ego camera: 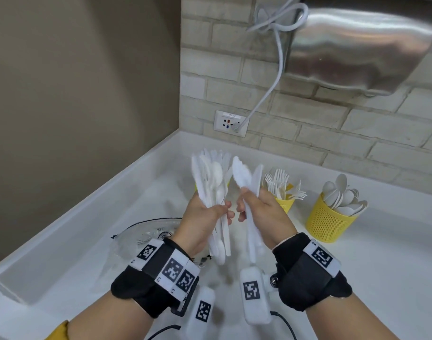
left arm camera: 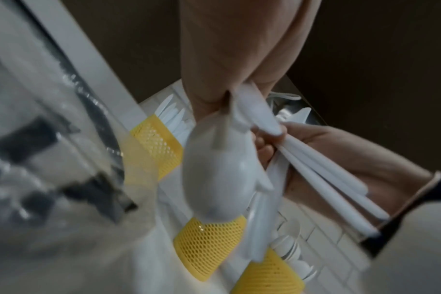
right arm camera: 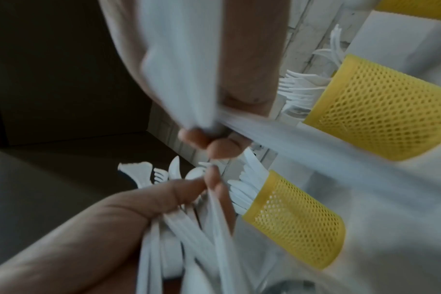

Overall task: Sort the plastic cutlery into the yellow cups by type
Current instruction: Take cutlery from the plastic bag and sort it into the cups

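counter [ego camera: 357, 253] carries yellow cups | fork cup [ego camera: 285, 203] at 2 o'clock from right hand [ego camera: 261, 212] | knife cup hidden behind mixed bundle [ego camera: 211, 190] gripped upright in left hand [ego camera: 202, 220] | right hand pinches knives [ego camera: 245, 179], upright

bare white counter [ego camera: 382, 253] lying open right of the hands, three yellow cups [ego camera: 329, 220] crowding the back wall, clear plastic bag [ego camera: 146, 238] blocking lower left, range hood [ego camera: 357, 45] hanging overhead

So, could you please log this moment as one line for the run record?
left hand: grips mixed cutlery bundle | right hand: holds knives | fork cup, spoon cup: part-filled | sorting unfinished
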Demonstrator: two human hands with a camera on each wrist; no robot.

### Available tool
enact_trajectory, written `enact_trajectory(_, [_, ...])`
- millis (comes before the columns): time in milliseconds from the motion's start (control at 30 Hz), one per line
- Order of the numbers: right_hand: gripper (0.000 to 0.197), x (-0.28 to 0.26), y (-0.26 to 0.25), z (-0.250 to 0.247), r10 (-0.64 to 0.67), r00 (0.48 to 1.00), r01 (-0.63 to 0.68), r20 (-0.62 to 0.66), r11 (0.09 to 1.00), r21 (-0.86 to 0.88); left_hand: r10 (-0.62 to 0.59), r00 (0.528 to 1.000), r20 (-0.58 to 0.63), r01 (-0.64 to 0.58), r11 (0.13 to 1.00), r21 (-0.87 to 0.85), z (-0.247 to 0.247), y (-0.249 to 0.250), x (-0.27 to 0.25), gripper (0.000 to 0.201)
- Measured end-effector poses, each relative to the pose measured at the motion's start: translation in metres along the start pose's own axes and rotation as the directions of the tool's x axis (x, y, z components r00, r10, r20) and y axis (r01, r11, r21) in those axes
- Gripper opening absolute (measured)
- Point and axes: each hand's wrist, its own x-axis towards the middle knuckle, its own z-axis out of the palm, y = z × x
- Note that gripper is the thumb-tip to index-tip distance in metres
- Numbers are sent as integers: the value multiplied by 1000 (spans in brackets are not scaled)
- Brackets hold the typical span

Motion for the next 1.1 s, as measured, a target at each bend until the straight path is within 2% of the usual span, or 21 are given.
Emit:
enact_trajectory(67, [5, -2, -9, -1, -89, 994, 93, -68, 994, 54, 66, 997, -41, -60, 988, 140, 3, 0, 1, 36])
enact_trajectory(100, [8, -3, -14, -2, -124, 988, 131, -94, 988, 80, 93, 993, -70, -77, 976, 204, 4, -1, 1, 36])
enact_trajectory(167, [13, -7, -24, 0, -170, 983, 175, -66, 981, 85, 144, 981, -133, -96, 945, 313, 6, -1, 2, 36])
enact_trajectory(267, [12, -10, -31, 10, -217, 976, 217, 11, 973, -77, 203, 965, -166, -125, 914, 386, 9, -3, 2, 34])
enact_trajectory(400, [15, 1, -25, 19, -272, 962, 252, -17, 913, -320, 235, 950, -206, -137, 905, 403, 13, -1, 3, 34])
enact_trajectory(600, [27, 16, -30, 25, -293, 955, 247, -54, 880, -407, 207, 957, -204, -125, 927, 354, 14, -6, 0, 49])
enact_trajectory(733, [22, 23, -29, 26, -267, 963, 222, -30, 856, -467, 194, 970, -144, -150, 951, 270, 15, -8, -3, 50])
enact_trajectory(967, [19, 23, -28, 12, -110, 994, 111, 16, 968, -226, 150, 989, 16, -150, 987, 57, 10, -5, -3, 51])
enact_trajectory(1100, [12, 21, -31, 6, -117, 991, 127, 70, 977, -170, 120, 990, 81, -123, 992, 38, 8, -4, -4, 44])
